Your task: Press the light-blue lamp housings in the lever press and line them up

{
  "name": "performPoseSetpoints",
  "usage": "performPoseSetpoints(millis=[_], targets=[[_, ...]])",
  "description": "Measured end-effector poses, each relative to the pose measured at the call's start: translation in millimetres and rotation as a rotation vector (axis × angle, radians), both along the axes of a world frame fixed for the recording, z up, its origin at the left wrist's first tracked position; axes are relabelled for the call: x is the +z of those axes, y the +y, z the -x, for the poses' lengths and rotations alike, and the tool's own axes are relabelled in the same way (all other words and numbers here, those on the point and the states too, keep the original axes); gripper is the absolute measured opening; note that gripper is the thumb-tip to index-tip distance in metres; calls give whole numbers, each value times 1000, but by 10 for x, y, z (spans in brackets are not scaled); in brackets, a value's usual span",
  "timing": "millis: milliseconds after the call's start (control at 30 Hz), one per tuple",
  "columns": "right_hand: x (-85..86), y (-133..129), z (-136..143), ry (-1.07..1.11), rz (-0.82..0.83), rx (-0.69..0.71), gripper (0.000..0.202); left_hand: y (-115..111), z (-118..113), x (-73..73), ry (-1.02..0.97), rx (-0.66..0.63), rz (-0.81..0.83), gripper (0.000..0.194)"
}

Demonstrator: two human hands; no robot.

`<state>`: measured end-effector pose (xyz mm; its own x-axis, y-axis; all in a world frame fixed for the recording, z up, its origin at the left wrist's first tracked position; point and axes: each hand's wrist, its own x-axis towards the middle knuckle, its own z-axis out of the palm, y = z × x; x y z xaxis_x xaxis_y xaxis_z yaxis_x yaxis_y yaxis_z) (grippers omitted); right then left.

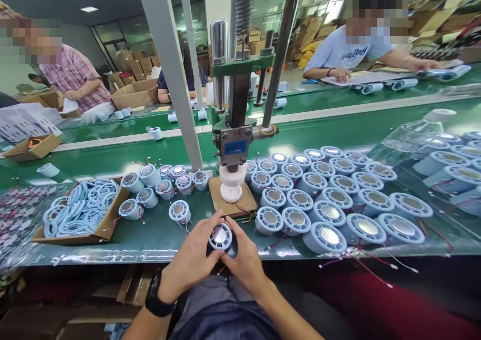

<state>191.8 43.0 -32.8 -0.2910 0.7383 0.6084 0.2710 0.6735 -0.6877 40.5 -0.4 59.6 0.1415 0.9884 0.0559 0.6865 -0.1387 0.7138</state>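
Between my two hands is a light-blue round housing (pixel 220 236) with a slotted rim and a silver disc on top. My left hand (pixel 195 247) curls round its left side, thumb at the near edge. Round the right side closes my right hand (pixel 245 253), its thumb close to the other one. Just beyond my fingertips stands a hand press (pixel 235 147) with a white round pressing head (pixel 231 183) over a brown board (pixel 218 199). Left of my hands sits a similar housing (pixel 179 210) with thin wires.
Many wired housings (pixel 328 212) stand in rows on the right. A cardboard box (pixel 108 224) of light-blue rings (pixel 75 207) lies left, near more housings (pixel 147 196). A clear plastic bottle (pixel 409 132) lies back right. Co-workers (pixel 361 49) sit across the green conveyor (pixel 319 112).
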Motion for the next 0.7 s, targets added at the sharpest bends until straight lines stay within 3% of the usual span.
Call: performPoseSetpoints(millis=[133, 233, 400, 467, 500, 567, 700], targets=[[34, -2, -10, -37, -22, -29, 76, 16, 24, -10, -56, -42, 36, 76], [75, -11, -9, -135, -25, -12, 70, -18, -13, -147, -92, -31, 59, 73], [147, -44, -71, -380, -57, 13, 62, -97, -231, -539, -185, 190, 0, 63], [331, -15, -183, -545, -94, 51, 62, -92, -285, -589, -221, 258, -39, 61], [502, 25, -260, -611, -134, 75, 62, -79, -290, -568, -233, 276, -44, 61], [1034, 179, -426, -642, -262, 76, 59, -32, -254, -438, -235, 295, -26, 58], [2586, 798, -590, -404, -488, -224, 50, 182, -75, -6, -224, 336, -46, 53]])
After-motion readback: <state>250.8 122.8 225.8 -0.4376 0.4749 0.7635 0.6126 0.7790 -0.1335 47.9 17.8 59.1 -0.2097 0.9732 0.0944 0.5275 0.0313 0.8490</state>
